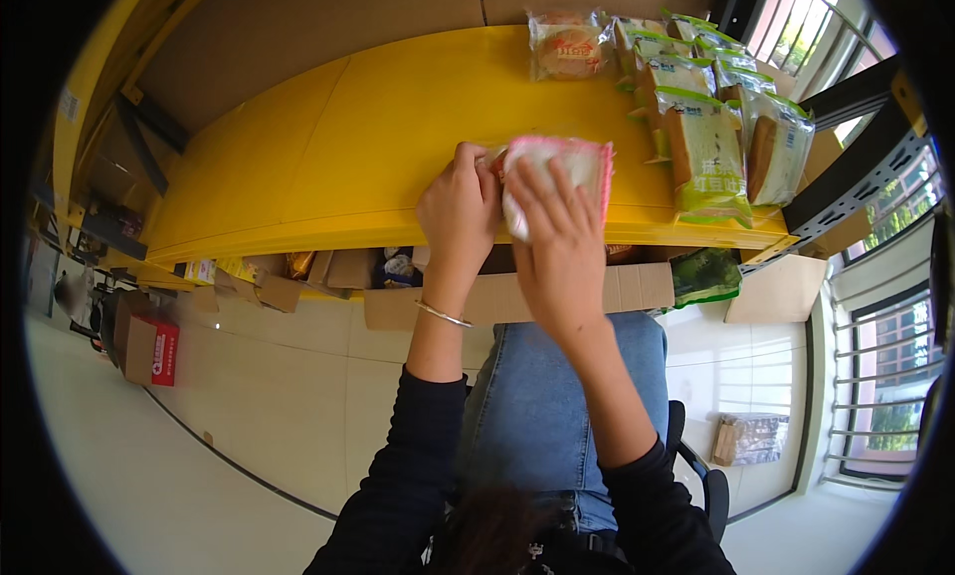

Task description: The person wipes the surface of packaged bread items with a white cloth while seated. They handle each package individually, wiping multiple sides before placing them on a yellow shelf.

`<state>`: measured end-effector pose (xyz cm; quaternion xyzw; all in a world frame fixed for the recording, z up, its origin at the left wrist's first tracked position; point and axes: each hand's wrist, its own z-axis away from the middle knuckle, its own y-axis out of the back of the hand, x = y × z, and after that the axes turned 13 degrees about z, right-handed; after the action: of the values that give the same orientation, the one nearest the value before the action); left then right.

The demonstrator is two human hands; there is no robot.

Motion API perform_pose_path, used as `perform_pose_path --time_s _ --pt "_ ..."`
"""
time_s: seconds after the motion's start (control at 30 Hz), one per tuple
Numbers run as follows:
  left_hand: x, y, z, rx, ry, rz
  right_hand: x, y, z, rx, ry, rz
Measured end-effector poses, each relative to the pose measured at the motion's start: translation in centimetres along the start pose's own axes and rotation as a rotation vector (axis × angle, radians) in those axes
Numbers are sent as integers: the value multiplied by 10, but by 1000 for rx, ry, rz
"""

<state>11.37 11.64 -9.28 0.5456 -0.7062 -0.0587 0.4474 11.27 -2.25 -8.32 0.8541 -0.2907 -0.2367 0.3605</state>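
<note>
My right hand (pixel 556 217) lies flat with spread fingers on a white cloth with a pink edge (pixel 597 165), over the yellow metal shelf (pixel 358 142). Beneath and beside the cloth is a clear plastic package, mostly hidden, whose left end my left hand (pixel 462 202) grips with curled fingers. Behind the hands, a clear bag with a round bun (pixel 571 49) rests on the shelf. To the right stand several packaged bread slices (pixel 705 153) in green-edged wrappers, in rows.
Below the shelf are an open cardboard box (pixel 642 288), a green bag (pixel 705 276) and other packages. A black perforated upright (pixel 850 194) borders the shelf's right end. A wrapped bundle (pixel 750 438) lies on the floor by a chair armrest (pixel 715 500). A red and brown carton (pixel 153 351) stands at left.
</note>
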Motion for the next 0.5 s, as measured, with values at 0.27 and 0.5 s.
perform_pose_path --time_s 0.27,0.5 --pt "15 2 4 98 -83 69 51 -1 -66 -91 -371 -205" --pt "11 -1 5 116 -69 49 56 -16 -50 86 -563 -903"
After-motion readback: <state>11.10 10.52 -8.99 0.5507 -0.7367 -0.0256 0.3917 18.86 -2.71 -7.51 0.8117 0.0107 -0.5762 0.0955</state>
